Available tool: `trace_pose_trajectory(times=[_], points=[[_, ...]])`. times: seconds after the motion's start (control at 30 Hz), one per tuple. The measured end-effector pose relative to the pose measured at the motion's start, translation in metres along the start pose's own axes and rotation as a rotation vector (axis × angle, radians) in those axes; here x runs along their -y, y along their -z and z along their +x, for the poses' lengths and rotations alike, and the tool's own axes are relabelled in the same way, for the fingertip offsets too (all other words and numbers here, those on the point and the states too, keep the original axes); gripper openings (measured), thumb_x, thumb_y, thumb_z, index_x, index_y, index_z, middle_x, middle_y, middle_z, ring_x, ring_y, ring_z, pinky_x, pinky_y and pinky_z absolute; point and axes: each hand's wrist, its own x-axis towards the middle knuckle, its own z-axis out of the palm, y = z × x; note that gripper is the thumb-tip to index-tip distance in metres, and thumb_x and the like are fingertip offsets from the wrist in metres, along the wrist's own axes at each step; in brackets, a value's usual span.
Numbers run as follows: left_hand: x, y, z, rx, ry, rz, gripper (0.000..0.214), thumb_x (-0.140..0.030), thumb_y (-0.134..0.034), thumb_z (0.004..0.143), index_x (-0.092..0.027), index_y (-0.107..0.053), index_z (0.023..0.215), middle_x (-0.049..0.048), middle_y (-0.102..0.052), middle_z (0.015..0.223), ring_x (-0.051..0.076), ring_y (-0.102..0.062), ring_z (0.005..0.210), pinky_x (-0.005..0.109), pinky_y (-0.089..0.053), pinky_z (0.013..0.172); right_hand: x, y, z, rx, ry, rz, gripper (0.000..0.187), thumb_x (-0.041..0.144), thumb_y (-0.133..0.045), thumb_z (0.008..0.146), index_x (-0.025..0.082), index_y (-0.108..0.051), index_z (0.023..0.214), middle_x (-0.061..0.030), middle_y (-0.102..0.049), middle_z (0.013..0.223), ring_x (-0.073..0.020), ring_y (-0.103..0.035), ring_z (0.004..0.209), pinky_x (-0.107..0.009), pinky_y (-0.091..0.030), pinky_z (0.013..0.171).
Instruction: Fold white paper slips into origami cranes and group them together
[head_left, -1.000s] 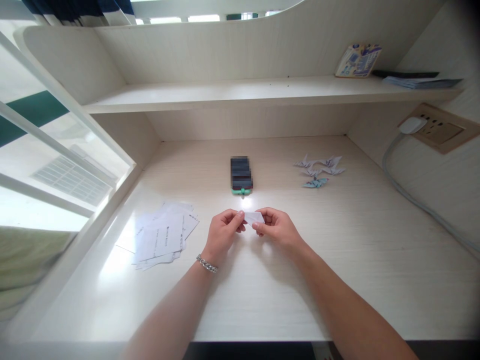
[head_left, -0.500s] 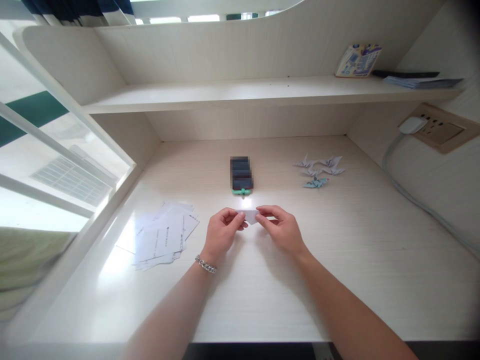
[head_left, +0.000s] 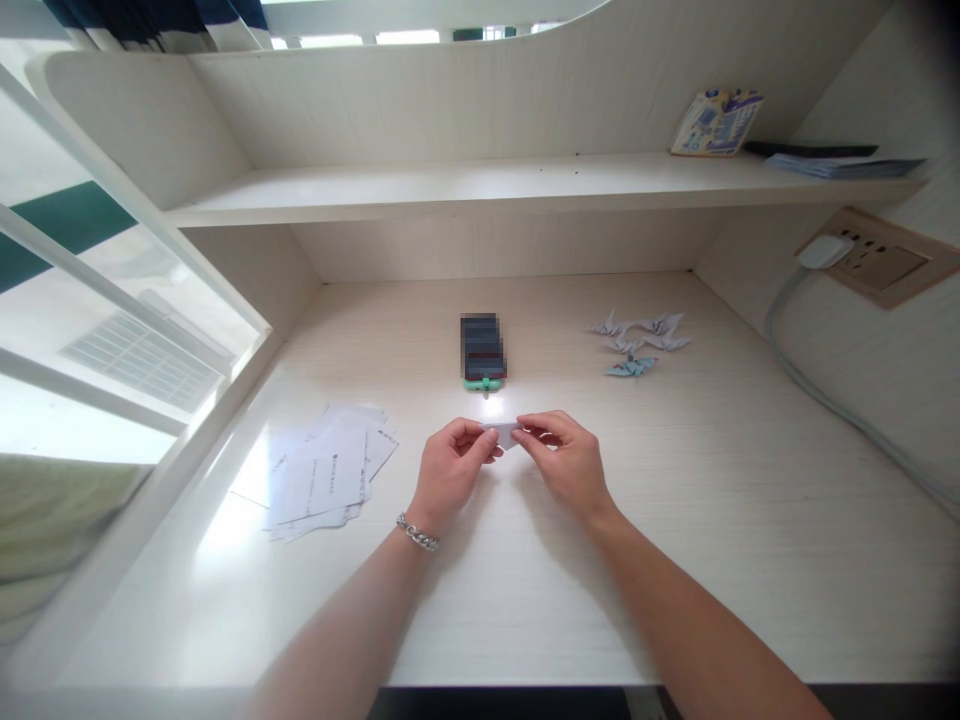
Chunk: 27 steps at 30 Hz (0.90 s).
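Note:
Between my hands is a small piece of folded white paper (head_left: 505, 434), held just above the desk. My left hand (head_left: 454, 462) pinches its left side between thumb and fingers; a silver chain bracelet circles that wrist. On the other side, my right hand (head_left: 564, 458) grips the paper's right edge with thumb and forefinger. Part of the paper is hidden behind the fingertips. Beyond the hands lies a phone (head_left: 484, 347) with a blurred screen and a green edge. Several folded paper cranes (head_left: 660, 325) stand at the back right, with a light-blue one (head_left: 632, 366) in front.
A loose pile of printed white sheets (head_left: 322, 480) lies left of my hands. A raised shelf (head_left: 420, 188) spans the back, bearing a colourful packet (head_left: 716, 122) and some flat booklets (head_left: 844, 165). On the right wall, a white plug and cable (head_left: 787, 350) hang from a socket (head_left: 885, 262).
My left hand has shifted slightly to the right, nearer my right hand. Less of the folded paper shows between the fingers. Everything else stays where it was.

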Motion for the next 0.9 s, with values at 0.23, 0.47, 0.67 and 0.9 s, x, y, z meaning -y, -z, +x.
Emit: trace_pose_trajectory(times=[0.23,0.47,0.67,0.9], points=[[-0.0006,-0.0005,0.0002,-0.004,0.005,-0.006,0.026,-0.037,-0.065,0.074,-0.013,-0.060,0.083,0.0070,-0.068,0.074,0.018,-0.066,0.072,0.033,-0.054,0.069,0.0008,-0.0008,-0.0012,-0.032,-0.004,0.020,0.013,0.028,-0.066,0.075,0.022,-0.071,0.085,-0.0051,-0.066,0.086,-0.0181,-0.062,0.075,-0.032,-0.052,0.068],[-0.0006,-0.0012,0.0000,0.003,0.002,-0.023,0.025,-0.037,-0.064,0.075,-0.013,-0.060,0.084,0.0066,-0.068,0.075,0.017,-0.065,0.072,0.034,-0.054,0.070,0.0026,-0.0008,-0.0018,-0.046,0.008,-0.008,0.012,0.029,-0.064,0.075,0.023,-0.071,0.083,-0.0051,-0.065,0.086,-0.0183,-0.061,0.074,-0.032,-0.052,0.065],[0.0013,0.0004,0.0005,0.022,-0.028,-0.013,0.023,-0.034,-0.062,0.077,-0.013,-0.060,0.085,0.0059,-0.066,0.075,0.015,-0.062,0.070,0.031,-0.053,0.068,0.0046,-0.0014,-0.0018,0.050,-0.042,0.024,0.008,0.028,-0.064,0.074,0.020,-0.064,0.076,-0.0041,-0.065,0.077,-0.0180,-0.061,0.070,-0.032,-0.051,0.066],[0.0025,0.0016,0.0010,0.074,0.005,-0.052,0.021,-0.031,-0.068,0.072,-0.014,-0.061,0.082,0.0048,-0.064,0.076,0.014,-0.061,0.070,0.030,-0.051,0.068,0.0036,-0.0006,-0.0010,0.220,-0.117,0.144,0.012,0.030,-0.062,0.074,0.020,-0.058,0.075,-0.0020,-0.061,0.072,-0.0158,-0.057,0.065,-0.027,-0.047,0.059]])
